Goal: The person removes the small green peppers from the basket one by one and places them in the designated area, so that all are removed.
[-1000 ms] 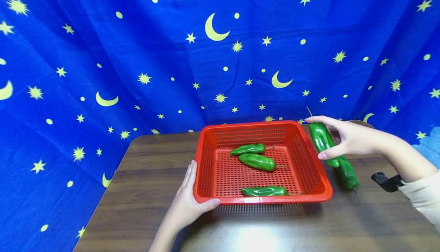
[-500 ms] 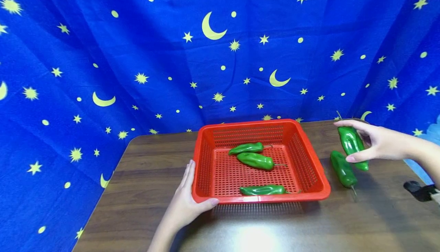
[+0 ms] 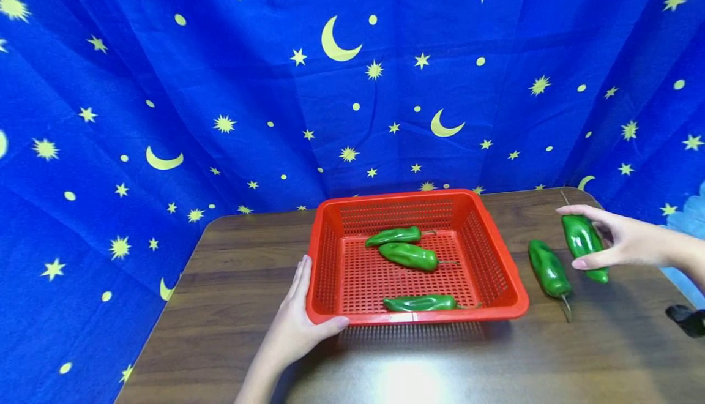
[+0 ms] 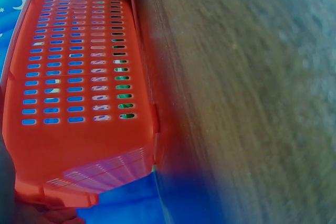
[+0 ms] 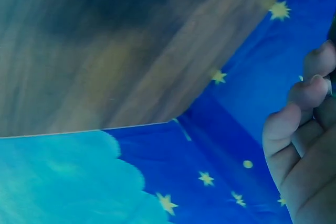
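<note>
My right hand [image 3: 628, 242] holds a glossy green pepper [image 3: 584, 242], thumb near its tip and fingers by the stem end, over the right of the table. In the right wrist view its curled fingers [image 5: 307, 95] show at the right edge. Another green pepper [image 3: 549, 269] lies on the table between that hand and a red plastic basket [image 3: 520, 303]. My left hand [image 3: 294, 324] grips the basket's near left corner, thumb on the front rim, fingers along the left side. Inside lie a far pepper [image 3: 393, 236], a middle pepper [image 3: 410, 256] and a near pepper [image 3: 421, 303].
The wood-grain table [image 3: 237, 281] has rounded far corners. Behind it and along its left hangs a blue curtain [image 3: 264, 79] with yellow moons and stars. Light-blue fabric [image 3: 691, 226] shows past the right edge.
My right hand has carried its pepper from beside the basket's right rim outward to the right, then lower, uncovering the pepper on the table. The left hand stays at the basket corner.
</note>
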Tool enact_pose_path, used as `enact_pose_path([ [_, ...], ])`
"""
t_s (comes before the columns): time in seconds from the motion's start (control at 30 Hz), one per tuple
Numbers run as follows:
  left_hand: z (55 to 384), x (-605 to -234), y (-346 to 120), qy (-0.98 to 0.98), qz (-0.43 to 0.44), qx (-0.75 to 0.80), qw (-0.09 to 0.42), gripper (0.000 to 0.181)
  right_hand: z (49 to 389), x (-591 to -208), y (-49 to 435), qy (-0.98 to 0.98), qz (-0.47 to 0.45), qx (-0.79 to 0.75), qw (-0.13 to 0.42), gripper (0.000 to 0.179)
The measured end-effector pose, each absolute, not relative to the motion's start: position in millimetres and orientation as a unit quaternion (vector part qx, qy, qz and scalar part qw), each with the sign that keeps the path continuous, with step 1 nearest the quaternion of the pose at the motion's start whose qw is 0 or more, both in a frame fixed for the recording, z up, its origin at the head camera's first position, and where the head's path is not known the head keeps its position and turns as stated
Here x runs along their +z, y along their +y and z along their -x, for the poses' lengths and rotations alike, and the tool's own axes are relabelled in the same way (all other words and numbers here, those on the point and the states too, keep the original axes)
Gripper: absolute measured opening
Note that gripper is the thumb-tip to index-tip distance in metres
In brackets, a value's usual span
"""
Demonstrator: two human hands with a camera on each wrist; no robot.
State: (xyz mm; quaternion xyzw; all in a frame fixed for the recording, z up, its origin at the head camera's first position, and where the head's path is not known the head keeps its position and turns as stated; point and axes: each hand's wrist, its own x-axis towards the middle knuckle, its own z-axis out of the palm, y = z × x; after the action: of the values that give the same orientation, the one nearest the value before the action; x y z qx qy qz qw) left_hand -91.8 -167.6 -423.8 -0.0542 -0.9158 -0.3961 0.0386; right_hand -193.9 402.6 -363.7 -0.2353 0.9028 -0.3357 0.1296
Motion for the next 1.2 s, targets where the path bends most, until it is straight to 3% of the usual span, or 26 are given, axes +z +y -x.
enact_pose_path([
  [0.5, 93.2, -421.6, -167.0, -0.91, 0.038, -0.412, 0.013, 0.129, 192.7, -406.3, 423.2, 0.895, 0.208, -0.355, 0.174, 0.092],
  [0.9, 92.0, -422.3, -166.8, -0.908, 0.047, -0.415, 0.021, 0.128, 189.9, -428.7, 429.4, 0.893, 0.191, -0.345, 0.216, 0.089],
  [1.2, 91.7, -421.0, -166.7, -0.911, 0.045, -0.409, 0.022, 0.129, 187.4, -434.2, 425.7, 0.911, 0.187, -0.296, 0.218, 0.085],
])
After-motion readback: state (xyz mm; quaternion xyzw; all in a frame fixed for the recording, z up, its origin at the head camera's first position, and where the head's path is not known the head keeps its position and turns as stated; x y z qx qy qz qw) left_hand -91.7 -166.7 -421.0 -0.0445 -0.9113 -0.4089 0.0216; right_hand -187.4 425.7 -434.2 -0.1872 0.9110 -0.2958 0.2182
